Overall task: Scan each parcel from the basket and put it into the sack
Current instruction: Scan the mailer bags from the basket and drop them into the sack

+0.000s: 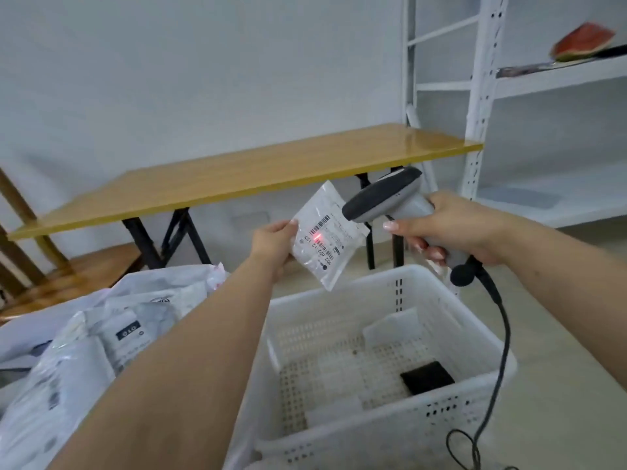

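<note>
My left hand (274, 244) pinches a small white parcel (327, 237) by its left edge and holds it up above the white perforated basket (475, 395). A red scan light glows on the parcel's barcode label. My right hand (448, 228) grips a grey handheld scanner (386, 198) whose dark nose points at the label from the right. Its black cable (498, 361) hangs down past the basket. A white flat parcel (393, 329) and a small black item (427, 376) lie in the basket. The white sack (68, 361), at lower left, holds several parcels.
A wooden-topped folding table (237, 174) with black legs stands behind the basket. White metal shelving (543, 130) fills the right side, with a watermelon slice (583, 42) on an upper shelf. A wooden frame (30, 239) stands at the far left.
</note>
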Demonstrator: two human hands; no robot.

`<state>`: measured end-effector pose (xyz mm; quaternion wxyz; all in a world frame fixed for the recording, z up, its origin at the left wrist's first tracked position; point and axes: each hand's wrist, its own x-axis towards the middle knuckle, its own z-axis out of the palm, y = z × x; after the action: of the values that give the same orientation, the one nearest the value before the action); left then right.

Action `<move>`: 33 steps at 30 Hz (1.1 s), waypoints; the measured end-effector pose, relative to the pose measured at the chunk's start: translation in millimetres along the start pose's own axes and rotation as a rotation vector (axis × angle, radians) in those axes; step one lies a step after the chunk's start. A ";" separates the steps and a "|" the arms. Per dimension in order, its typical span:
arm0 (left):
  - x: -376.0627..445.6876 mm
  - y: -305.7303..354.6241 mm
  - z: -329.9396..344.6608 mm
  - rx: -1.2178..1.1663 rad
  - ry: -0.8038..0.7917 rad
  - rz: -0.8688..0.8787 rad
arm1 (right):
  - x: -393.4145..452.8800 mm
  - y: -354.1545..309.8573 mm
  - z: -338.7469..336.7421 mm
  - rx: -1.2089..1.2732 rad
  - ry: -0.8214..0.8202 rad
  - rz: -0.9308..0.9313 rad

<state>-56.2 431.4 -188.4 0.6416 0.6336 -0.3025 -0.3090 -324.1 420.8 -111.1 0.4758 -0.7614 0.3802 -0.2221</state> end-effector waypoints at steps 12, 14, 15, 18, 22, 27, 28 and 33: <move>-32.4 41.0 -38.1 0.005 0.031 0.026 | -37.7 -44.8 2.8 0.051 -0.011 -0.124; -35.8 42.4 -44.9 0.005 0.040 0.029 | -37.0 -47.7 5.7 0.030 -0.019 -0.128; -38.9 43.6 -48.1 0.006 0.045 0.029 | -37.0 -49.5 7.8 0.023 -0.024 -0.133; -43.5 44.9 -60.9 0.017 0.077 0.029 | -36.1 -55.7 17.0 0.034 -0.042 -0.161; -42.3 52.3 -114.1 0.130 0.202 0.046 | -24.2 -66.0 38.6 0.086 -0.076 -0.198; -64.0 63.1 -250.1 0.315 0.581 0.010 | 2.5 -75.6 95.4 0.130 -0.180 -0.193; -70.3 61.3 -276.8 0.421 0.628 -0.048 | 8.4 -76.5 107.0 0.132 -0.194 -0.187; -85.5 49.1 -320.3 0.819 0.722 -0.107 | 32.1 -70.3 146.7 0.171 -0.227 -0.136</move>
<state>140.6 698.9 -143.6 0.3888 0.9118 -0.1259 0.0388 -175.9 495.1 -114.8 0.5627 -0.7623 0.2513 -0.1978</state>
